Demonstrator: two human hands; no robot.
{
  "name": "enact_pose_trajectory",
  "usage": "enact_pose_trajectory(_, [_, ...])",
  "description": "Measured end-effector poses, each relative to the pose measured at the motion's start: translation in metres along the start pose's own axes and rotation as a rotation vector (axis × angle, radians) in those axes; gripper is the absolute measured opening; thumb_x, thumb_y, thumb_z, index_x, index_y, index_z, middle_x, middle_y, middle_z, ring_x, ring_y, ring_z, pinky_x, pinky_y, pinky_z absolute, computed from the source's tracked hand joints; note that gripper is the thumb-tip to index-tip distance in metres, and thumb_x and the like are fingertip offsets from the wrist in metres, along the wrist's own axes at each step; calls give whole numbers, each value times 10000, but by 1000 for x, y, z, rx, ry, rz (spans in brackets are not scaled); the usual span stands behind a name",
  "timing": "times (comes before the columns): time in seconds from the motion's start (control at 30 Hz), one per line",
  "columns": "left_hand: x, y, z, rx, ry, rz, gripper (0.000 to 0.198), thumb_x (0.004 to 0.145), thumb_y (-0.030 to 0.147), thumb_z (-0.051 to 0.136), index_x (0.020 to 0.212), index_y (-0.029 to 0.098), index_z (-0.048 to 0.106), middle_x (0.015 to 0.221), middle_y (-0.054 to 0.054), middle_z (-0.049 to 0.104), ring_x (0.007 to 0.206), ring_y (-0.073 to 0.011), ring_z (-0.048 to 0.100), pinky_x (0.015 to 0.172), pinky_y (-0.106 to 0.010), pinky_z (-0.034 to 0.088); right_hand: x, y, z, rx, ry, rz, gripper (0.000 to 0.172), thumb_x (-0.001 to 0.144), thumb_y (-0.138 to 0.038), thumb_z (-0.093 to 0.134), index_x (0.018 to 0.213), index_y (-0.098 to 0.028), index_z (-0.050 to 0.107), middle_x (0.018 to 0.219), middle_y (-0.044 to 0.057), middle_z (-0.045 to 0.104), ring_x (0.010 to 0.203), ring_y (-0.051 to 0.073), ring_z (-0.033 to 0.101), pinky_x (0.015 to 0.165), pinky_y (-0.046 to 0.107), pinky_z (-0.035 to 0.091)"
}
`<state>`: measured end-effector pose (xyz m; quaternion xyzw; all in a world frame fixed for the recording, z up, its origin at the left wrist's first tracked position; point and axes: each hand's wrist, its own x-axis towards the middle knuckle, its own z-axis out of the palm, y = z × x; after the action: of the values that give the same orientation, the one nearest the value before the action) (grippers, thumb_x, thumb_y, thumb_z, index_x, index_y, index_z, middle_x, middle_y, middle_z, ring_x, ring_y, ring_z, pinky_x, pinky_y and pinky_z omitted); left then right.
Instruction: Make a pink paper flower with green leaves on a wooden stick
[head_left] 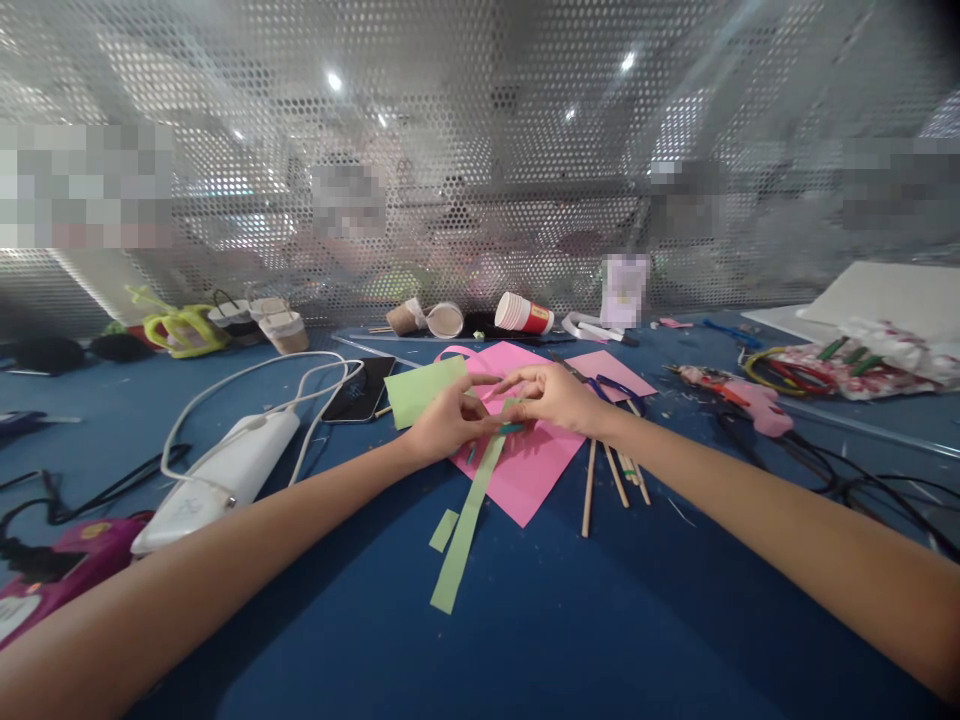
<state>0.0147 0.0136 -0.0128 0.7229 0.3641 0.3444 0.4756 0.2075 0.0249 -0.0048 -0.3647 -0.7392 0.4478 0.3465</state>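
Note:
A long light-green paper strip (pixel 471 510) slants up from the blue table to my hands, its upper end between their fingertips. My right hand (pixel 556 396) is closed, thumb and fingers pinching that upper end. My left hand (pixel 448 418) is closed too, its thumb and fingertips on the strip's left side. A small teal piece (pixel 511 428) shows just under the fingertips; I cannot tell what it is. Below the hands lies a pink paper sheet (pixel 525 490). A short green paper piece (pixel 444 530) rests beside the strip, and a green sheet (pixel 424 390) lies behind my left hand.
Wooden sticks (pixel 588 490) and blue-handled scissors (pixel 619 388) lie by my right forearm. Leftward are a phone (pixel 361 388) and a white power bank (pixel 225 475) with a cable. A pink glue gun (pixel 750 398) is at right. Paper cups (pixel 523 312) line the perforated metal screen (pixel 480 130).

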Motion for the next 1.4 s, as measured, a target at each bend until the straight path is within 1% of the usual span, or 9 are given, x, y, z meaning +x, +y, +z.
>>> enact_pose_trajectory(0.17, [2, -1, 0, -31, 43, 1, 617, 658, 217, 746, 1190, 156, 441, 487, 109, 527, 378, -55, 467, 405, -166, 385, 0, 4, 2, -8, 42, -69, 311, 746, -298, 709, 975, -172, 541, 583, -39, 596, 497, 124, 596, 485, 253, 490])
enact_pose_trajectory(0.37, [0, -6, 1, -165, -91, 21, 609, 681, 453, 725, 1135, 192, 413, 607, 39, 611, 368, -127, 558, 368, -229, 439, -2, 2, 3, 35, -27, -99, 337, 759, -307, 706, 986, -194, 485, 566, -45, 598, 468, 136, 612, 451, 253, 494])
enact_pose_trajectory(0.53, [-1, -8, 1, -207, 53, 75, 445, 839, 635, 396, 870, 196, 456, 661, 16, 585, 365, -106, 546, 332, -221, 407, -3, -1, 7, 116, -39, -54, 604, 682, -295, 773, 1132, -207, 380, 556, -59, 602, 432, 162, 622, 426, 266, 521])
enact_pose_trajectory(0.67, [0, -7, 1, -31, -23, 61, 452, 829, 616, 442, 694, 185, 450, 493, 45, 472, 337, -80, 452, 330, -208, 330, -6, -6, 15, 121, -43, -19, 836, 695, -246, 756, 1331, -206, 216, 594, -57, 608, 406, 161, 610, 397, 269, 519])
enact_pose_trajectory(0.83, [-1, -1, 3, 140, -92, 126, 411, 839, 508, 505, 610, 171, 451, 481, 56, 397, 412, -56, 345, 406, -207, 270, -8, -10, 20, 81, -29, 20, 900, 671, -203, 767, 1369, -191, 200, 544, -74, 569, 384, 175, 597, 385, 287, 507])
enact_pose_trajectory(0.93, [-3, 1, 3, 191, -44, 150, 404, 855, 474, 485, 592, 173, 429, 492, 57, 363, 440, -63, 320, 429, -218, 243, -6, -6, 19, 75, 9, 38, 843, 603, -274, 822, 1280, -176, 329, 537, -85, 543, 427, 175, 605, 426, 291, 505])
enact_pose_trajectory(1.1, [-1, -1, 1, 217, 81, 207, 415, 868, 484, 452, 601, 169, 407, 533, 48, 359, 496, -72, 328, 464, -225, 256, 0, 3, 20, 63, -52, -29, 436, 608, -492, 777, 770, -145, 570, 586, -26, 573, 492, 114, 567, 453, 235, 450])
enact_pose_trajectory(1.2, [-1, -3, 0, 232, 100, 198, 415, 872, 487, 451, 613, 164, 430, 520, 43, 386, 492, -73, 349, 459, -220, 273, 0, 4, 24, 143, -115, -5, 441, 672, -564, 701, 719, -138, 596, 540, -19, 579, 405, 86, 528, 395, 218, 429])
enact_pose_trajectory(1.4, [-3, -1, 3, 76, 20, 106, 434, 829, 550, 511, 620, 177, 438, 411, 53, 434, 343, -65, 378, 355, -206, 260, -2, 5, 26, 260, -157, 36, 462, 619, -565, 740, 692, -127, 612, 490, -18, 597, 324, 76, 505, 315, 195, 408])
